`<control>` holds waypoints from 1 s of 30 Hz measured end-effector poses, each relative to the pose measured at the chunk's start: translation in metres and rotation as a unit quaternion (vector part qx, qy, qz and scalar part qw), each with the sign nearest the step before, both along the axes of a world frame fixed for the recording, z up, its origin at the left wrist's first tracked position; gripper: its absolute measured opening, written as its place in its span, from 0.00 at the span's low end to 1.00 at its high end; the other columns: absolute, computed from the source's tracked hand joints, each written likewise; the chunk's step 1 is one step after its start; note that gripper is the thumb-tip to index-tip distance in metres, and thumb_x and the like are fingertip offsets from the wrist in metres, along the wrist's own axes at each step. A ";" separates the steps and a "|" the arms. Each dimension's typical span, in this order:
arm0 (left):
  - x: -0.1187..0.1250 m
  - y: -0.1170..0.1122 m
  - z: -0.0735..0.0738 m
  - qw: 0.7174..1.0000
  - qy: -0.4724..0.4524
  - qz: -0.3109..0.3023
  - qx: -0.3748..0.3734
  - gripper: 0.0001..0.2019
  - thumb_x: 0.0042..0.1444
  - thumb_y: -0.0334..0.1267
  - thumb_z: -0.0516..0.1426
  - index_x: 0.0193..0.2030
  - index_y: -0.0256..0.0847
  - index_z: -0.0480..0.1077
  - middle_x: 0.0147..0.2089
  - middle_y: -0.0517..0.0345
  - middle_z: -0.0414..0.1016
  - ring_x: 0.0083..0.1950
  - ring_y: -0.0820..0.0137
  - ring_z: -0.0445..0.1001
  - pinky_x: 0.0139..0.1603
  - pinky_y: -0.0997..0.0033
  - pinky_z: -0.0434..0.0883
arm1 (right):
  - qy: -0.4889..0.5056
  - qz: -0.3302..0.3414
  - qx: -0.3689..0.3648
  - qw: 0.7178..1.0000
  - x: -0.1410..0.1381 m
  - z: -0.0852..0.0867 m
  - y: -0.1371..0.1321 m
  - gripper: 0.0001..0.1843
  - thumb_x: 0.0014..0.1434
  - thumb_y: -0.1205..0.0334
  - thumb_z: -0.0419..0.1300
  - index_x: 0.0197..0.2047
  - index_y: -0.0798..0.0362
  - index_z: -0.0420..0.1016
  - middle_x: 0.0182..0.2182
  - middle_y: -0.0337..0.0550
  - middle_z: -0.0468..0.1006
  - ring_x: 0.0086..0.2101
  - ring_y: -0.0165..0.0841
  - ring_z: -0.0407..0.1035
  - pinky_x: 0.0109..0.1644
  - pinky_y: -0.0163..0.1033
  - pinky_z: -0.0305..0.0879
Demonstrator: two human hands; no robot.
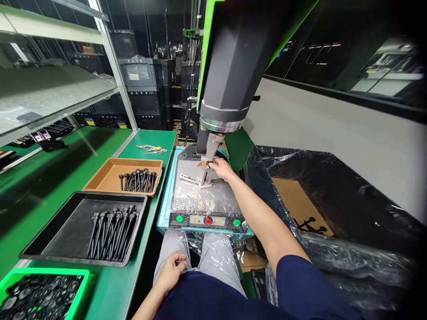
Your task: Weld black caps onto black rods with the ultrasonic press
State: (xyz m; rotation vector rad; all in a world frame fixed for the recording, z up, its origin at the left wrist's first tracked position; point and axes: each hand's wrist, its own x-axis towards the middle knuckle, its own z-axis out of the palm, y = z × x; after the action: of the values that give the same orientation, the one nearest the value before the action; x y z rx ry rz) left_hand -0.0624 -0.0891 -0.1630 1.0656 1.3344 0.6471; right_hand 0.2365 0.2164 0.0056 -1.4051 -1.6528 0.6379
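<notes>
My right hand point(221, 169) reaches to the fixture point(205, 177) of a bench press machine, right under its metal tool head point(212, 144). Thumb and fingertips are pinched on a small black part point(208, 164) at the top of the fixture; its exact shape is hard to see. My left hand point(171, 272) rests on my lap with its fingers curled and the thumb against them. Whatever may be between those fingers I cannot make out. On the plastic-covered machine base point(200, 198) sit a green button point(179, 218), a red button point(208, 221) and another green button point(236, 222).
Left of the machine stand a brown tray point(100, 174) and a black tray point(71, 222), both with black threaded rods. A green bin point(87, 284) holds black round parts. Pliers point(151, 148) lie behind. To the right, a plastic-lined box point(283, 195) contains black pieces.
</notes>
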 end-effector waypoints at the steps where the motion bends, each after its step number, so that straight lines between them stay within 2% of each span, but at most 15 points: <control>1: 0.001 -0.001 0.001 1.000 -0.005 -0.006 0.005 0.15 0.46 0.46 0.63 0.37 0.38 0.77 0.37 0.53 0.79 0.39 0.64 0.75 0.47 0.63 0.70 | 0.002 0.010 -0.003 1.000 -0.001 0.001 0.000 0.13 0.57 0.58 0.63 0.43 0.55 0.79 0.43 0.48 0.80 0.44 0.43 0.73 0.53 0.48 0.66; 4: 0.003 -0.004 0.003 1.000 -0.008 -0.017 0.013 0.12 0.47 0.45 0.62 0.36 0.40 0.77 0.37 0.54 0.79 0.40 0.63 0.76 0.47 0.62 0.70 | 0.006 0.024 -0.003 1.000 -0.005 0.005 -0.001 0.13 0.58 0.60 0.61 0.44 0.56 0.79 0.43 0.48 0.80 0.43 0.41 0.73 0.51 0.46 0.67; 8: 0.003 -0.006 0.004 1.000 -0.006 -0.020 0.022 0.10 0.48 0.43 0.62 0.36 0.41 0.77 0.38 0.54 0.80 0.41 0.62 0.76 0.48 0.62 0.70 | 0.002 -0.001 0.025 1.000 -0.007 0.011 -0.003 0.12 0.57 0.59 0.60 0.42 0.55 0.79 0.48 0.50 0.77 0.51 0.44 0.69 0.57 0.48 0.62; 12: 0.001 -0.005 0.008 0.999 0.000 -0.019 0.032 0.12 0.49 0.43 0.62 0.38 0.38 0.77 0.39 0.51 0.79 0.41 0.62 0.76 0.48 0.62 0.70 | 0.000 -0.027 0.041 0.999 -0.004 0.020 -0.011 0.13 0.57 0.55 0.60 0.40 0.53 0.78 0.50 0.51 0.75 0.52 0.45 0.68 0.58 0.48 0.61; 14: 0.002 -0.003 0.015 0.999 0.004 -0.013 0.041 0.14 0.50 0.44 0.62 0.40 0.37 0.77 0.40 0.50 0.80 0.41 0.61 0.77 0.47 0.61 0.71 | 0.013 -0.036 0.044 0.998 -0.001 0.025 -0.023 0.14 0.56 0.51 0.62 0.40 0.53 0.78 0.48 0.50 0.76 0.51 0.45 0.69 0.57 0.48 0.63; 16: 0.005 0.002 0.028 0.999 0.002 -0.005 0.054 0.16 0.52 0.46 0.61 0.43 0.37 0.77 0.41 0.49 0.80 0.40 0.61 0.77 0.46 0.59 0.72 | 0.064 -0.033 0.039 0.997 0.000 0.028 -0.046 0.17 0.56 0.47 0.63 0.40 0.53 0.78 0.44 0.49 0.78 0.48 0.45 0.70 0.55 0.49 0.65; 18: 0.011 0.009 0.049 0.996 -0.010 0.012 0.087 0.17 0.54 0.47 0.61 0.45 0.39 0.77 0.43 0.48 0.80 0.43 0.60 0.77 0.49 0.58 0.73 | 0.164 0.000 0.005 0.987 -0.004 0.030 -0.077 0.21 0.55 0.43 0.65 0.40 0.53 0.77 0.39 0.47 0.80 0.43 0.42 0.73 0.50 0.47 0.69; 20: 0.020 0.018 0.075 0.987 -0.033 0.036 0.150 0.16 0.56 0.46 0.61 0.49 0.42 0.77 0.49 0.48 0.79 0.50 0.59 0.76 0.54 0.58 0.72 | 0.271 0.056 -0.062 0.959 -0.014 0.030 -0.114 0.24 0.53 0.41 0.68 0.41 0.53 0.75 0.36 0.45 0.80 0.37 0.40 0.75 0.40 0.43 0.72; 22: 0.031 0.027 0.101 0.974 -0.056 0.048 0.215 0.19 0.57 0.44 0.61 0.54 0.43 0.75 0.56 0.47 0.76 0.56 0.59 0.74 0.58 0.58 0.70 | 0.345 0.099 -0.124 0.925 -0.029 0.028 -0.150 0.24 0.50 0.42 0.70 0.41 0.52 0.73 0.34 0.44 0.80 0.33 0.37 0.75 0.31 0.37 0.70; 24: 0.044 0.036 0.123 0.963 -0.076 0.036 0.257 0.24 0.57 0.43 0.62 0.60 0.43 0.71 0.60 0.46 0.73 0.59 0.58 0.72 0.59 0.57 0.69 | 0.393 0.115 -0.156 0.899 -0.047 0.025 -0.180 0.23 0.50 0.45 0.72 0.40 0.52 0.73 0.34 0.43 0.79 0.32 0.36 0.76 0.29 0.34 0.69; 27: 0.062 0.044 0.140 0.958 -0.109 -0.002 0.264 0.25 0.58 0.45 0.60 0.61 0.41 0.69 0.55 0.46 0.75 0.52 0.60 0.74 0.54 0.59 0.71 | 0.450 0.105 -0.163 0.872 -0.067 0.022 -0.211 0.20 0.51 0.49 0.73 0.39 0.51 0.72 0.35 0.42 0.79 0.34 0.35 0.76 0.31 0.33 0.71; 30: 0.070 0.042 0.143 0.963 -0.126 0.007 0.237 0.20 0.61 0.51 0.57 0.52 0.39 0.74 0.41 0.51 0.77 0.39 0.66 0.73 0.41 0.66 0.71 | 0.484 0.108 -0.172 0.851 -0.071 0.022 -0.227 0.19 0.53 0.51 0.72 0.43 0.50 0.73 0.36 0.41 0.79 0.36 0.35 0.77 0.32 0.32 0.72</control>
State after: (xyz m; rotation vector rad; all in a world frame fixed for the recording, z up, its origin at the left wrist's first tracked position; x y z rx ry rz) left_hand 0.0078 -0.0470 -0.0197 1.3024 0.9868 1.1108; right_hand 0.1653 -0.0106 0.0272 -0.8417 -0.8813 1.5312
